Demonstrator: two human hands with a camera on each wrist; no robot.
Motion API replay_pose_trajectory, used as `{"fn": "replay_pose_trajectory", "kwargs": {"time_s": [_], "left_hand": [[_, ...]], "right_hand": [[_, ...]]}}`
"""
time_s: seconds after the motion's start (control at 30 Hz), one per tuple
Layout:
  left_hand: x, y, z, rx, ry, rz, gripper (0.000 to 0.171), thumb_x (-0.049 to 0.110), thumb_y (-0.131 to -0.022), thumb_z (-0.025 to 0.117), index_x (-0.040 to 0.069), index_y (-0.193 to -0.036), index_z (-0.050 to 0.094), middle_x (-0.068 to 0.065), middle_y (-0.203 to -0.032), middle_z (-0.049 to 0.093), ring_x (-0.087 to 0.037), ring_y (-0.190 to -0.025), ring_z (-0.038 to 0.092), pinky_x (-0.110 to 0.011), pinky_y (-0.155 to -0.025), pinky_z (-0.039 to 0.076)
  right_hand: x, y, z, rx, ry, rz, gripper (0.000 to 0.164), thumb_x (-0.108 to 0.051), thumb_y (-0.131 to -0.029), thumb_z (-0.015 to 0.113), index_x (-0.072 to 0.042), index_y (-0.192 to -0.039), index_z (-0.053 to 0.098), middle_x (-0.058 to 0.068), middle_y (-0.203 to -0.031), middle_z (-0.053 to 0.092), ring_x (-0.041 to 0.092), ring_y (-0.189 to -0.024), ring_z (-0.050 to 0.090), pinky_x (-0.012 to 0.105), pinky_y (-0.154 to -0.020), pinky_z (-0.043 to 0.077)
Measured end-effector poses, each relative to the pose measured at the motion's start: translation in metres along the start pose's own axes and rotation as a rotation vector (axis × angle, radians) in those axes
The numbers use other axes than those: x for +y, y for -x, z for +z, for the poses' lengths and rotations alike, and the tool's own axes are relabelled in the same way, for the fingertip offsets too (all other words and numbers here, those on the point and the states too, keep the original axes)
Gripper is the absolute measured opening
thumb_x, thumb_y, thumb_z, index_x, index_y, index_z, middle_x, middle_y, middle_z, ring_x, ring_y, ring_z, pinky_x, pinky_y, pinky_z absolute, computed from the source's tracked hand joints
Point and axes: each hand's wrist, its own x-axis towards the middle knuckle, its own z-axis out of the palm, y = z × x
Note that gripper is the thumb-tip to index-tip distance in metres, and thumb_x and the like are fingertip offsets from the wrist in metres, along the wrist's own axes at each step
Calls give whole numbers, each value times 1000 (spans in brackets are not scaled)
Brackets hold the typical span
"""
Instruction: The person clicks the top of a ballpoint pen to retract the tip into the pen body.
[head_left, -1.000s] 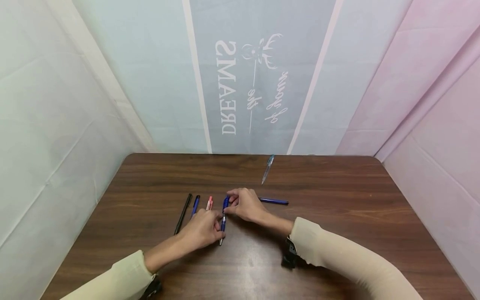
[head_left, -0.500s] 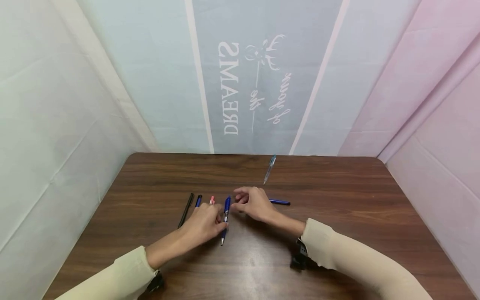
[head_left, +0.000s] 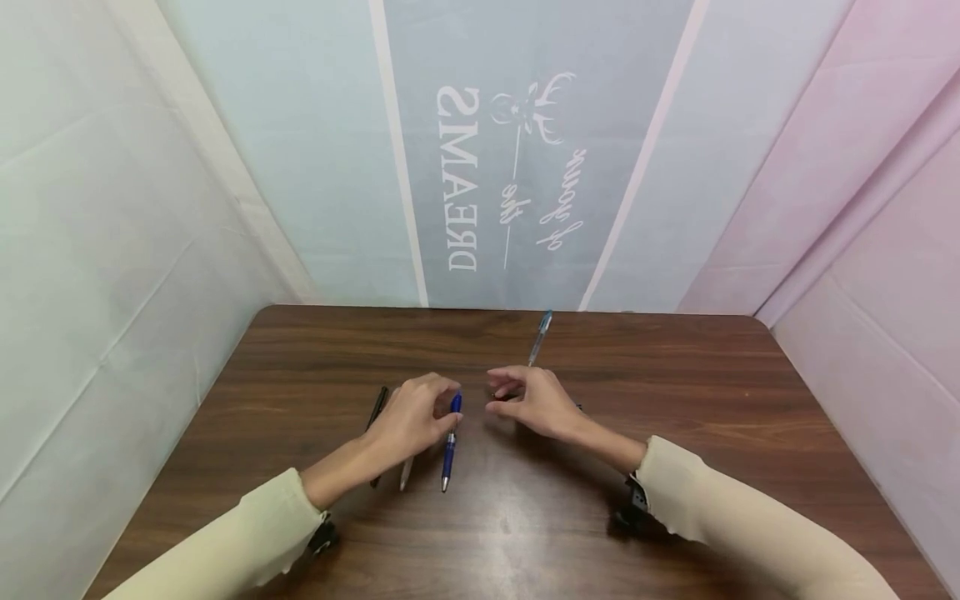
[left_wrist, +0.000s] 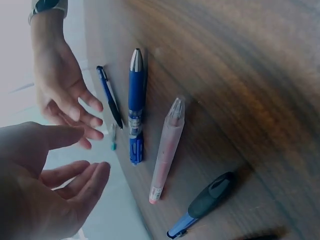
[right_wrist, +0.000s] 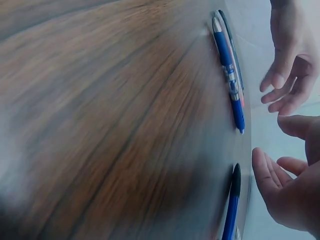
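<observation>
A blue pen with a silver tip [head_left: 450,454] lies on the table between the hands. My left hand [head_left: 412,417] hovers over the row of pens, its thumb overlapping that blue pen in the head view; the left wrist view shows nothing between its parted thumb and fingers. Below it lie a pink pen [left_wrist: 167,147] and a blue pen with a black grip [left_wrist: 205,200]. To the right, my right hand [head_left: 542,406] is held above another blue pen [left_wrist: 108,95] and mostly hides it in the head view. Its thumb and fingers are apart, holding nothing.
A clear pen with a teal cap [head_left: 540,335] lies near the far edge of the wooden table [head_left: 675,367]. A black pen [head_left: 378,403] is the leftmost of the row, partly covered by the left hand. Printed cloth [head_left: 510,208] hangs behind the table.
My right hand has drawn back rightward from the middle blue pen and now covers the other blue pen. My left hand has shifted forward and lifted off the pens, which stay lying.
</observation>
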Motion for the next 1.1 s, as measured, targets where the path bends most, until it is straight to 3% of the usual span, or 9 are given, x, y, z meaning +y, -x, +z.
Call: {"fn": "replay_pose_trajectory", "kwargs": {"time_s": [0.27,0.53,0.7,1.1], "left_hand": [[1,-15,3,-21,81,42,43,10,-88,88,-6,-125,71,-20,-118,74,-31,-97,75,-37,-79,65],[1,-28,8,-3,72,90,43,6,-85,89,-4,-124,72,-18,-123,75,-32,-103,75,-43,-85,64],[1,-34,9,-33,66,108,43,6,-87,88,-4,-126,71,-17,-126,74,-33,-109,74,-42,-90,63],[-3,-57,20,-137,85,137,44,5,-91,84,-1,-132,69,-15,-130,73,-28,-116,73,-40,-99,61]], "right_hand": [[12,18,-17,16,74,-58,52,-10,-91,85,3,-138,66,15,-112,76,23,-96,76,32,-83,65],[21,33,-31,33,143,-146,53,-7,-90,86,4,-137,66,17,-114,73,26,-99,75,37,-84,65],[29,39,-40,41,211,-182,55,-6,-88,87,2,-138,66,15,-113,74,25,-97,76,39,-83,65],[50,52,-55,98,258,-146,51,-5,-85,89,2,-133,70,13,-114,74,27,-100,74,44,-85,64]]}}
